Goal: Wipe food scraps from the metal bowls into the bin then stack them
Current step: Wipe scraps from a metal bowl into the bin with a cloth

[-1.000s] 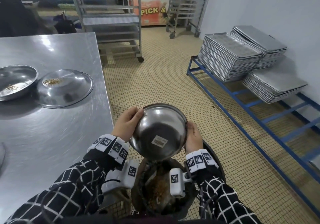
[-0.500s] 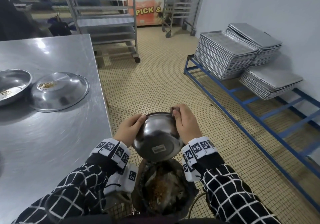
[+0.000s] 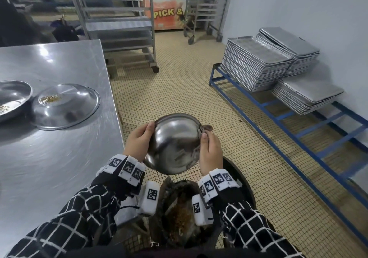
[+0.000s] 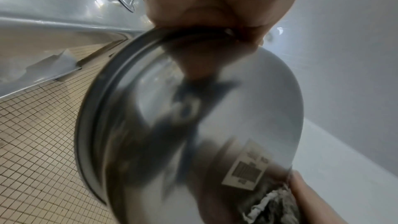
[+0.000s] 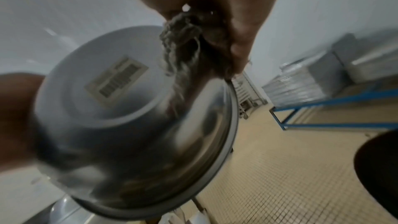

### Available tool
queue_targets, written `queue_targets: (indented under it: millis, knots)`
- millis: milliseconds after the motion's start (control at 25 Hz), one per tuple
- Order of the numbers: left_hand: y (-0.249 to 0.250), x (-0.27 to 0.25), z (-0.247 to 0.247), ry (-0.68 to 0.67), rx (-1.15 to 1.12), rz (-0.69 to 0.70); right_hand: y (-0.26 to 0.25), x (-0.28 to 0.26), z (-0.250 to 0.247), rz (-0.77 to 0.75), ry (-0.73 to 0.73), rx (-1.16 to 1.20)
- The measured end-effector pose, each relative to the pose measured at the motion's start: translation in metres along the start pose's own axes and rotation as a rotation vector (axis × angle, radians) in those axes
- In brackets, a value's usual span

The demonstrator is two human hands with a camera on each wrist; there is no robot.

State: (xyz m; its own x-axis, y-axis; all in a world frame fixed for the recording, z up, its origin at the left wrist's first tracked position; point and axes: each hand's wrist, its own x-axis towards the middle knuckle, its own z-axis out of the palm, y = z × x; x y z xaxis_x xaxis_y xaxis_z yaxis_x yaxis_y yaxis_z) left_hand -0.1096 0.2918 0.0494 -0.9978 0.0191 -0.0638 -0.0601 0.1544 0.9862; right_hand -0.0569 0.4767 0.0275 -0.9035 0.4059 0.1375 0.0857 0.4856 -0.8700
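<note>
I'm holding the metal bowl [image 3: 175, 144] up in both hands above the bin [image 3: 246, 186], base turned toward me and mouth tipped away. It is a round, polished steel bowl with a rolled rim and a flat base ring, and a pale barcode sticker [image 5: 116, 80] sits on that base (the print is too blurred to read). The shiny wall reflects my sleeves and hands as dark smears.

My left hand [image 3: 139, 144] grips the bowl's left edge, thumb on the outer wall and the fingers curled over the rim out of sight. My right hand [image 3: 211, 150] is at the right edge, its fingers pinching a grey, crumpled cloth [image 5: 181, 40] against the rim; a bit of the cloth pokes up past the rim in the head view. From the right wrist the cloth hangs down over the bowl's outer wall.

The bin stands on the tiled floor directly under the bowl, dark, with brown scraps [image 3: 181, 214] inside. To my left on the steel desk [image 3: 59, 158] lie a wide shallow bowl [image 3: 65, 106] with a small patch of yellowish crumbs, and just beside it, at the picture's edge, another bowl [image 3: 14, 98] with a few crumbs too. Both are well apart from the one I hold.
</note>
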Motion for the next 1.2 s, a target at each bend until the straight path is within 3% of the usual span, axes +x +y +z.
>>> queue_targets:
  millis: [80, 160, 320, 400, 520, 680, 800, 1000, 1200]
  knots:
    - [-0.001, 0.001, -0.003, 0.014, 0.007, 0.018, 0.001, -0.001, -0.004, 0.023, -0.043, 0.128]
    - [0.002, 0.000, -0.001, 0.003, 0.056, 0.072, -0.010, -0.003, -0.006, -0.074, -0.040, 0.206]
    - [0.016, -0.010, 0.009, -0.058, 0.037, 0.146, -0.038, -0.007, 0.008, -0.468, -0.068, -0.187]
    - [0.019, -0.013, 0.012, -0.062, 0.015, 0.156, -0.039, -0.003, 0.014, -0.486, -0.017, -0.279]
    - [0.017, -0.014, 0.001, -0.025, -0.032, 0.092, -0.025, 0.000, 0.011, -0.183, 0.055, -0.050]
    - [0.009, -0.016, -0.012, -0.020, -0.151, 0.025, 0.001, -0.012, 0.002, 0.325, -0.014, 0.420]
    - [0.003, -0.017, -0.011, -0.027, -0.139, 0.014, 0.008, -0.012, -0.007, 0.430, -0.001, 0.566]
    - [-0.013, -0.014, -0.015, -0.128, 0.048, 0.064, 0.003, 0.003, -0.041, 0.199, -0.122, 0.259]
    - [0.000, -0.022, -0.006, -0.289, 0.171, 0.129, -0.032, 0.018, -0.056, -0.160, -0.348, -0.155]
